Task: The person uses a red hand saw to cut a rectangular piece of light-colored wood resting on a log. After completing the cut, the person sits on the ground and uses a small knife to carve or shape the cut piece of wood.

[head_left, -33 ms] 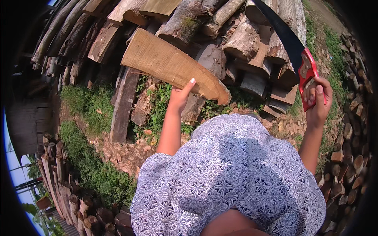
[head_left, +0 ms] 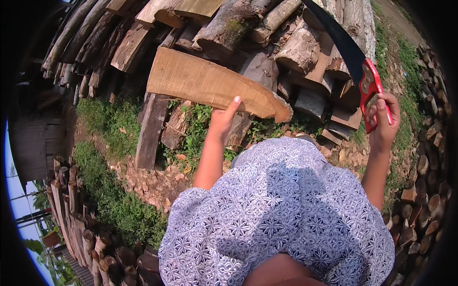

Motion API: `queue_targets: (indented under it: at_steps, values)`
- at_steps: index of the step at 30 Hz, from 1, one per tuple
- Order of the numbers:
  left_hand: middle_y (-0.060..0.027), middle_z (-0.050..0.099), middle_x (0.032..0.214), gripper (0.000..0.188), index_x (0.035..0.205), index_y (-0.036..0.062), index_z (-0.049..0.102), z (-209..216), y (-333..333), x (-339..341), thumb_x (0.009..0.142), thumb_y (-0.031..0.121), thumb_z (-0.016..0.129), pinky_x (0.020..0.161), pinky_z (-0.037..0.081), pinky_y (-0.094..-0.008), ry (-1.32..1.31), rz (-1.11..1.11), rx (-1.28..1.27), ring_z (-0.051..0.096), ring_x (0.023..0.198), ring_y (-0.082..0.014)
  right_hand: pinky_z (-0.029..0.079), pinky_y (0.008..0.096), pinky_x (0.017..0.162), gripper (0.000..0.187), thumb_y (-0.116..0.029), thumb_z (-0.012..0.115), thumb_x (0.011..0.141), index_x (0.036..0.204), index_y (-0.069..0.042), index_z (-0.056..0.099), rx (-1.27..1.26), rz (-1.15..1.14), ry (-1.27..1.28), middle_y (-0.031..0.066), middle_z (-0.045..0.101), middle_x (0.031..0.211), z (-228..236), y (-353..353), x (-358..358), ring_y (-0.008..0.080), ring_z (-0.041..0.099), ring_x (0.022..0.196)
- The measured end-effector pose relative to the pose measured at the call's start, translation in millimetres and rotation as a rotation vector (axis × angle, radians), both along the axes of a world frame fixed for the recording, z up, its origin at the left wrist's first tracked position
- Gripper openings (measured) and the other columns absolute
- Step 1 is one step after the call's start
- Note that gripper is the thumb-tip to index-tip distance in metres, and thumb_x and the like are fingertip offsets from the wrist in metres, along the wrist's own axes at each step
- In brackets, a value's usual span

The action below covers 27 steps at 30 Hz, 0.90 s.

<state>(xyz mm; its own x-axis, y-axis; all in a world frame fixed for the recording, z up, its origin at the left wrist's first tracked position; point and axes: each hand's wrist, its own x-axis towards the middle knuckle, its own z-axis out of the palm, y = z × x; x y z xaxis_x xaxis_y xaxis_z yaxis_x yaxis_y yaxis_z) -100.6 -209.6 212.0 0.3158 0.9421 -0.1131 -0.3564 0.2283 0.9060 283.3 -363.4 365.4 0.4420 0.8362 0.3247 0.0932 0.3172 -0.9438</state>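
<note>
Before stacked logs (head_left: 296, 47), left hand (head_left: 222, 121) grips a plank (head_left: 210, 86); right hand (head_left: 381, 121) clasps a red-handled saw (head_left: 367, 86).

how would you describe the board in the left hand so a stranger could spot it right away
Start at the big stack of logs across the top. In front of it the left hand lifts a flat wooden slab. Unlike the round, barky logs, it is broad, pale and smooth-faced.
</note>
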Motion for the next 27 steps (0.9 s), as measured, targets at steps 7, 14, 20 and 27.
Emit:
queue_targets:
  at_steps: [7, 14, 20, 27]
  values:
    - [-0.0121, 0.053, 0.146, 0.057, 0.15, 0.0046, 0.041, 24.1, -70.4, 17.9, 0.102, 0.02, 0.066, 0.115, 0.04, -0.0533, -0.365, 0.035, -0.073, 0.05, 0.138, -0.0291, 0.05, 0.0214, 0.073, 0.025, -0.006, 0.079, 0.089, 0.102, -0.009, 0.058, -0.138, 0.251, -0.165, 0.0133, 0.074, 0.114, -21.9, 54.5, -7.4, 0.0068, 0.063, 0.087]
    - [-0.0121, 0.048, 0.152, 0.062, 0.153, 0.0039, 0.037, 20.3, -82.9, 39.2, 0.102, 0.022, 0.067, 0.12, 0.034, -0.051, -0.616, 0.048, -0.137, 0.044, 0.142, -0.029, 0.057, 0.0272, 0.089, 0.038, 0.0, 0.085, 0.077, 0.097, -0.01, 0.054, -0.355, 0.574, -0.084, 0.0139, 0.073, 0.112, -16.4, 73.0, -5.2, 0.0129, 0.069, 0.104]
    - [-0.0116, 0.049, 0.151, 0.068, 0.152, 0.0046, 0.039, 12.5, -85.3, 56.6, 0.097, 0.023, 0.074, 0.12, 0.034, -0.0505, -0.6, 0.034, -0.087, 0.045, 0.141, -0.0294, 0.056, 0.0273, 0.084, 0.041, -0.001, 0.089, 0.072, 0.09, -0.01, 0.053, -0.312, 0.798, -0.13, 0.0049, 0.069, 0.095, 5.8, 75.6, 7.3, 0.0131, 0.071, 0.097]
    - [-0.013, 0.056, 0.143, 0.065, 0.146, 0.0068, 0.048, 15.7, -83.7, 39.8, 0.093, 0.03, 0.078, 0.113, 0.04, -0.0548, -0.525, -0.067, 0.035, 0.053, 0.135, -0.0326, 0.055, 0.028, 0.08, 0.041, -0.003, 0.09, 0.072, 0.077, -0.009, 0.05, -0.403, 0.837, -0.417, 0.0017, 0.061, 0.082, 39.4, 54.2, -5.1, 0.017, 0.072, 0.103]
